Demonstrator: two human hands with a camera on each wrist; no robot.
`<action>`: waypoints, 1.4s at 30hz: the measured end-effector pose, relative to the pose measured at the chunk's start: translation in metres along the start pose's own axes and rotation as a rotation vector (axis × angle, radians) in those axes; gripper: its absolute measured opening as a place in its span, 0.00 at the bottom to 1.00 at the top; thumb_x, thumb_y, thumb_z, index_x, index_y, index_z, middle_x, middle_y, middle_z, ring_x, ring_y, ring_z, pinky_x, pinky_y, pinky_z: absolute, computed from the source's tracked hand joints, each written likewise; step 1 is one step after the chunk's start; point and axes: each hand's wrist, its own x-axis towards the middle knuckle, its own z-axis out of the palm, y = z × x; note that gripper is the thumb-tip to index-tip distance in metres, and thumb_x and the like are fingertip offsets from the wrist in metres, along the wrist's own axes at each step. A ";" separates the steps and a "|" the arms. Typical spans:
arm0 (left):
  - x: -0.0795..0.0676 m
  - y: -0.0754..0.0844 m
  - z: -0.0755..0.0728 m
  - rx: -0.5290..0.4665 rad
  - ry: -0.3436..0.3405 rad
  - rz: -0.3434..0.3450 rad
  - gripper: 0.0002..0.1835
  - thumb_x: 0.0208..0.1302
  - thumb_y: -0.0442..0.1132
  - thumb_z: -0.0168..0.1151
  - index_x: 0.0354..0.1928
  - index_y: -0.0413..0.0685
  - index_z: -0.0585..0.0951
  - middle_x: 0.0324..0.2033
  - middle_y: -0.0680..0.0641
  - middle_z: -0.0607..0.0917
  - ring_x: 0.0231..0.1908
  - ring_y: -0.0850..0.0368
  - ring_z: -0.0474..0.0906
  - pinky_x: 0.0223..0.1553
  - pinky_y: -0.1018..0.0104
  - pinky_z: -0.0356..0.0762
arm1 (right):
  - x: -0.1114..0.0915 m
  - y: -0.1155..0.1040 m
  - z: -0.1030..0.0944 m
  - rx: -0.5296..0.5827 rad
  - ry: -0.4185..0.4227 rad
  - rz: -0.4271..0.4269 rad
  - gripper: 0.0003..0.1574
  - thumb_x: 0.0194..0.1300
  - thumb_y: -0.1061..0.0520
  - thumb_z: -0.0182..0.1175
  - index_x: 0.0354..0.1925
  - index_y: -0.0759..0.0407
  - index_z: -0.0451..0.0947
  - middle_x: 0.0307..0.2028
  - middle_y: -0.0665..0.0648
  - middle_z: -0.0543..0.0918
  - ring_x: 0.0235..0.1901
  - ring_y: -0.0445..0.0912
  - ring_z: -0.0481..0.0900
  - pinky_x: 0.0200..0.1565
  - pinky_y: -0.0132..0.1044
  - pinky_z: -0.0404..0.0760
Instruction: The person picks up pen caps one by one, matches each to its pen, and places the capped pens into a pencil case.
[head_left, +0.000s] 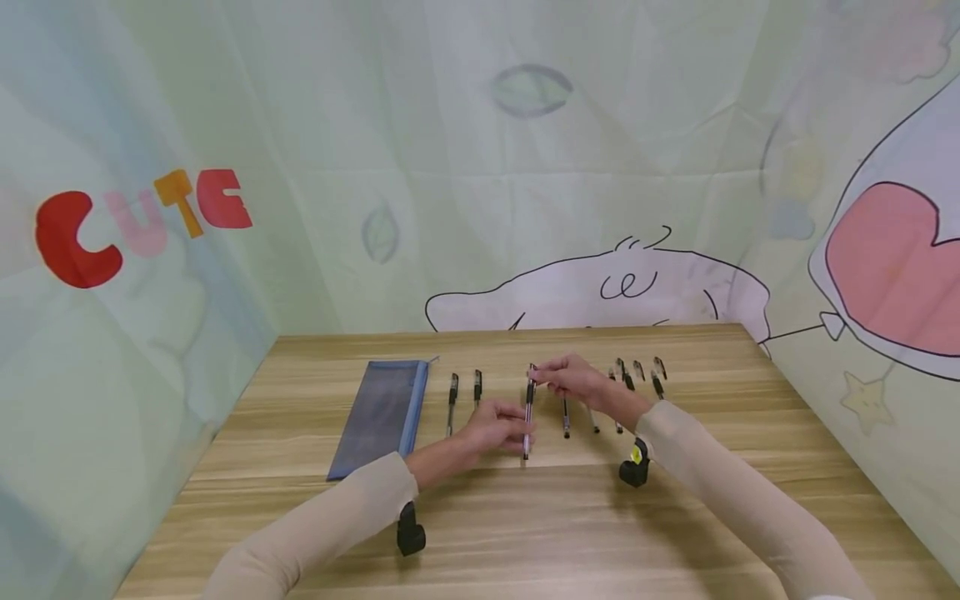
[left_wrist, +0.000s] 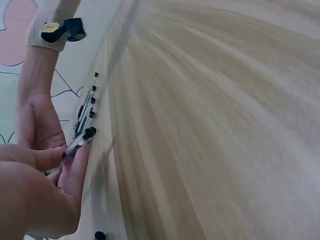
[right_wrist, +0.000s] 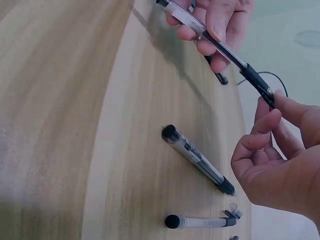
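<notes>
Slim clear plastic pen with black grip [head_left: 530, 394]: being held above the wood-grain table [head_left: 525, 533]
Left hand [head_left: 492, 425]: pinching its clear barrel
Right hand [head_left: 576, 379]: pinching its black-gripped end
Blue rectangular zip pouch [head_left: 378, 417]: lying left of both hands

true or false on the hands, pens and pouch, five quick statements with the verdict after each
1. The left hand and the right hand hold the same pen. True.
2. Two other pens lie between the blue pouch and the held one in the head view. True.
3. The held pen rests flat on the table. False: it is held up above the table.
4. The right hand grips the pen's end farther from the person. True.
5. In the head view, the blue pouch lies right of the held pen. False: it lies left of it.
</notes>
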 end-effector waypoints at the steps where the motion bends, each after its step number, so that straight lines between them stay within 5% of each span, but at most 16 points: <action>1: -0.001 0.001 -0.001 0.008 -0.007 -0.006 0.15 0.67 0.27 0.65 0.53 0.27 0.80 0.45 0.31 0.88 0.36 0.54 0.90 0.43 0.62 0.90 | 0.000 0.000 0.000 -0.005 -0.001 0.007 0.19 0.71 0.52 0.65 0.52 0.65 0.84 0.31 0.46 0.81 0.27 0.39 0.69 0.32 0.29 0.69; 10: -0.002 0.021 -0.002 0.086 -0.019 -0.042 0.15 0.66 0.28 0.66 0.52 0.25 0.82 0.44 0.29 0.88 0.35 0.49 0.91 0.43 0.57 0.91 | -0.007 -0.004 0.000 0.011 0.007 0.042 0.16 0.72 0.55 0.64 0.48 0.67 0.86 0.27 0.48 0.82 0.22 0.37 0.64 0.26 0.27 0.62; 16: -0.005 0.020 -0.003 0.100 -0.022 -0.066 0.15 0.67 0.28 0.66 0.52 0.26 0.82 0.45 0.30 0.89 0.32 0.54 0.90 0.44 0.56 0.90 | -0.015 -0.004 0.005 0.034 0.022 0.063 0.14 0.72 0.56 0.64 0.47 0.66 0.86 0.28 0.49 0.85 0.20 0.35 0.65 0.22 0.24 0.61; 20: -0.006 0.018 -0.003 0.052 -0.040 -0.031 0.16 0.67 0.30 0.66 0.54 0.27 0.81 0.47 0.29 0.87 0.37 0.51 0.91 0.49 0.53 0.89 | -0.017 -0.007 0.008 0.013 0.049 0.049 0.21 0.73 0.52 0.63 0.55 0.66 0.82 0.32 0.48 0.84 0.21 0.35 0.64 0.26 0.24 0.63; 27: -0.007 0.018 0.000 -0.015 -0.017 0.019 0.14 0.68 0.32 0.67 0.51 0.30 0.82 0.50 0.30 0.86 0.33 0.60 0.88 0.51 0.55 0.88 | -0.021 -0.011 0.017 -0.009 0.040 -0.075 0.28 0.77 0.51 0.57 0.65 0.68 0.75 0.26 0.46 0.72 0.25 0.38 0.64 0.35 0.31 0.69; 36: -0.008 0.023 -0.001 0.034 -0.086 0.043 0.22 0.69 0.29 0.63 0.61 0.24 0.74 0.49 0.31 0.85 0.33 0.60 0.86 0.54 0.54 0.87 | -0.022 -0.011 0.018 -0.025 0.115 -0.092 0.26 0.77 0.52 0.58 0.61 0.71 0.77 0.27 0.46 0.73 0.27 0.40 0.66 0.40 0.35 0.70; 42: -0.007 0.023 -0.005 0.071 -0.069 0.030 0.25 0.70 0.30 0.63 0.66 0.27 0.72 0.49 0.38 0.83 0.36 0.60 0.85 0.57 0.54 0.86 | -0.021 -0.011 0.017 -0.013 0.126 -0.062 0.25 0.76 0.51 0.59 0.60 0.69 0.79 0.33 0.49 0.77 0.28 0.39 0.69 0.39 0.34 0.72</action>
